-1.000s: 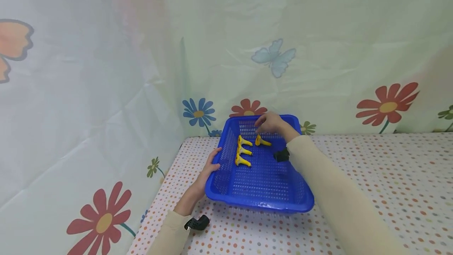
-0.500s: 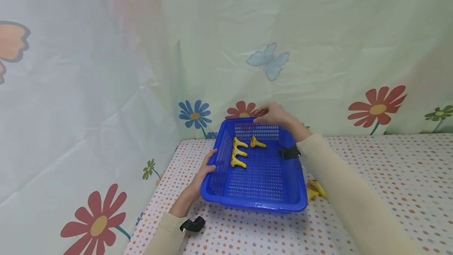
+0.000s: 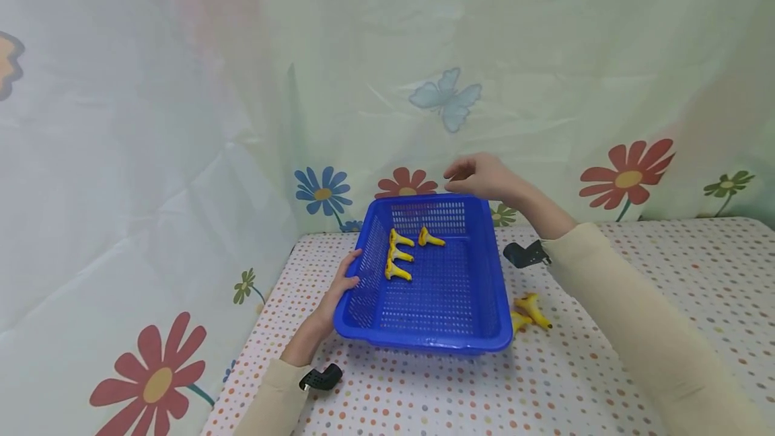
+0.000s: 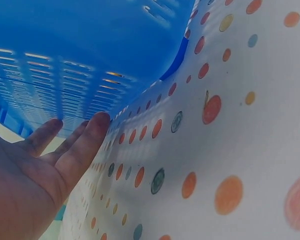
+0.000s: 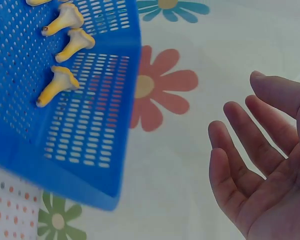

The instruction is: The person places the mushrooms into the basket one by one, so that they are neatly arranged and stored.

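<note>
A blue plastic basket (image 3: 424,340) with slotted walls sits on the table. Yellow chanterelle mushrooms (image 3: 399,271) lie in it, three in a column near the left wall and one single mushroom (image 3: 431,237) right of the column's far end. Along the basket's left side, my left hand (image 3: 334,293) touches the outer wall with straight, spread fingers (image 4: 82,150). My right hand (image 3: 484,177) is raised at the far right corner of the basket, above the rim; its loosely bent fingers (image 5: 255,135) hold nothing.
Other yellow mushrooms (image 3: 531,311) lie on the dotted tablecloth (image 3: 581,362) just right of the basket. A flowered sheet (image 3: 533,86) hangs close behind the table, and another pale sheet (image 3: 151,153) stands along the left.
My right hand has risen out of the basket and drawn back to the right, leaving the single mushroom inside. The mushrooms right of the basket have come into view. My left hand stays at the basket's side.
</note>
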### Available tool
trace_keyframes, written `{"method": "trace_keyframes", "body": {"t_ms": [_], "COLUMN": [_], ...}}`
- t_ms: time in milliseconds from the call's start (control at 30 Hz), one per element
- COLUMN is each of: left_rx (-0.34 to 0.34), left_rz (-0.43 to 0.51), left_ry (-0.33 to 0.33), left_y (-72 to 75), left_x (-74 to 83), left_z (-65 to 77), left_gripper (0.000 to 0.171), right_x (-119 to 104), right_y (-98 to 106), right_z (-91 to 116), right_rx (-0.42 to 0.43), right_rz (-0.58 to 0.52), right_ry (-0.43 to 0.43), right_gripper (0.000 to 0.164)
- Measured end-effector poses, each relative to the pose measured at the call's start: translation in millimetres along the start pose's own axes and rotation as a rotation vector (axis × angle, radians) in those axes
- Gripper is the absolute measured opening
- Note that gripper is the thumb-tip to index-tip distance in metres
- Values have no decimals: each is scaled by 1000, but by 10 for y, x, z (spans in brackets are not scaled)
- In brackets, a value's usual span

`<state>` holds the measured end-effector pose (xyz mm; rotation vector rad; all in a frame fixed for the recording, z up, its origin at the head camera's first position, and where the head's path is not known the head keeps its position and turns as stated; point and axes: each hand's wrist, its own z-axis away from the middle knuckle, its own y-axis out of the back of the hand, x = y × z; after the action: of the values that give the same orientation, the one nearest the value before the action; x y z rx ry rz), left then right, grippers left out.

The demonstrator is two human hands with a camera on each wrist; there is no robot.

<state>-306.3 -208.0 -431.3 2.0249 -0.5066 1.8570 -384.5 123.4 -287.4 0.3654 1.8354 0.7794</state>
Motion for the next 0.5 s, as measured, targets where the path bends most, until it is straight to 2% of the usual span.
{"method": "trace_keyframes", "body": {"t_ms": [267, 500], "left_rx": [-14, -3], "left_rz": [20, 14], "left_ry": [22, -9], "left_y": [10, 12], "left_x": [-31, -17], "left_z": [-17, -4], "left_gripper": [52, 53], "right_x": [-40, -47], "right_y": [160, 255], "right_z": [296, 530], "right_rx": [-21, -51], "right_rz": [19, 48], "right_ry": [16, 49], "right_gripper": [29, 24]}}
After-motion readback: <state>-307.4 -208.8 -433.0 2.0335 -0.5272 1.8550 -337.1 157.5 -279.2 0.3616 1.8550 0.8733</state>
